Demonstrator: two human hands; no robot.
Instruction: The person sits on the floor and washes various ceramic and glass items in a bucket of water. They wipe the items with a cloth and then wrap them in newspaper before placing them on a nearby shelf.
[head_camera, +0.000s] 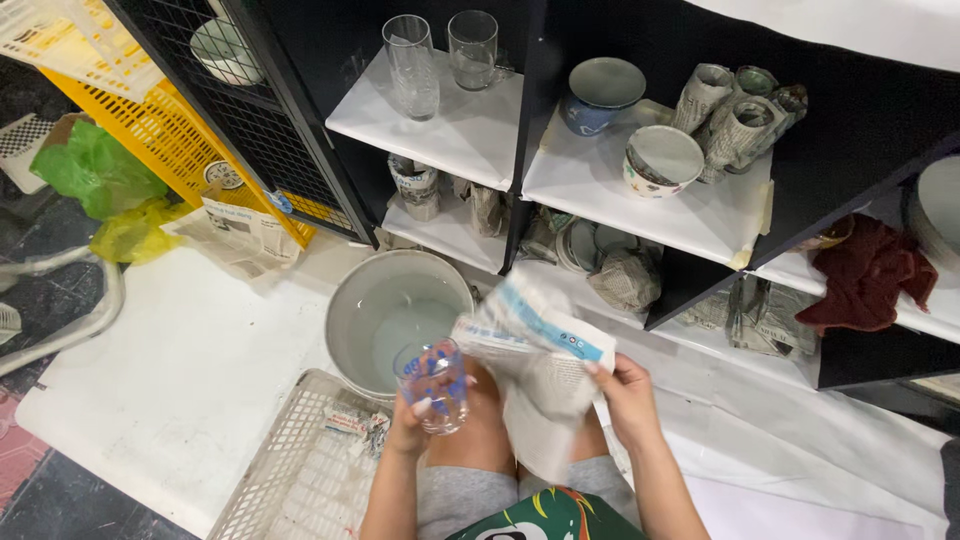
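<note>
My left hand (418, 420) grips a clear drinking glass (434, 386) with blue markings, held tilted above my knees. My right hand (626, 398) holds a sheet of newspaper (540, 352) with a blue band; the paper drapes down between my hands and touches the glass. A grey bucket (350, 300) with water in it stands on the floor just beyond the glass.
A white plastic basket (300, 470) lies at lower left. Black shelving with white boards holds two tall glasses (412, 66), bowls (600, 92), paper-wrapped items (740, 118) and a dark red cloth (868, 272). Yellow crate (170, 140) and green bag (90, 165) sit left.
</note>
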